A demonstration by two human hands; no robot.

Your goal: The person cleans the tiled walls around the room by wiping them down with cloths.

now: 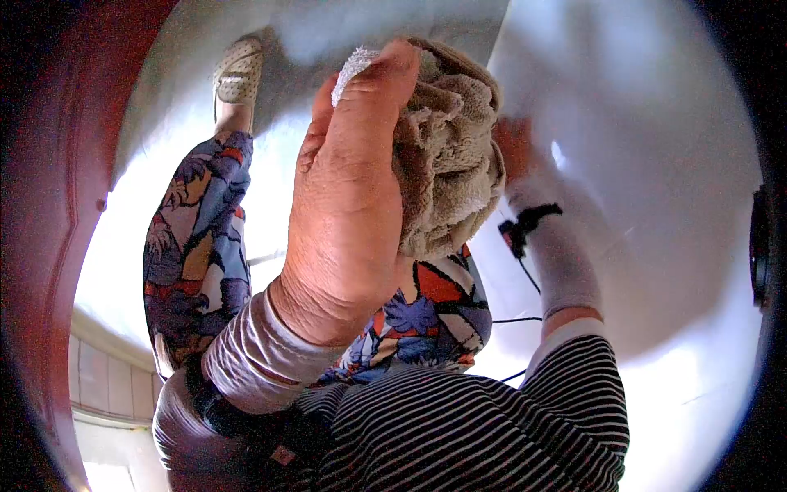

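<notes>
My left hand (pixel 348 189) is raised close in front of me, its fingers closed around a bunched brown terry cloth (pixel 447 164). A bit of white terry fabric (pixel 354 72) pokes out by the fingertips of that hand. Farther off, my right hand (pixel 515 148) is partly covered by the brown cloth. It appears to rest with fingers extended against a smooth white surface (pixel 648 164), though it is dim and blurred. A black strap with a small device (pixel 525 228) sits around my right wrist, and a thin cable trails from it.
A dark red panel (pixel 90 164) rises along the left edge. Below lie my patterned trousers (pixel 197 246) and a light dotted shoe (pixel 239 74) on the pale floor. A dark round object (pixel 761 246) shows at the right edge. Pale panelling (pixel 106 381) is at the lower left.
</notes>
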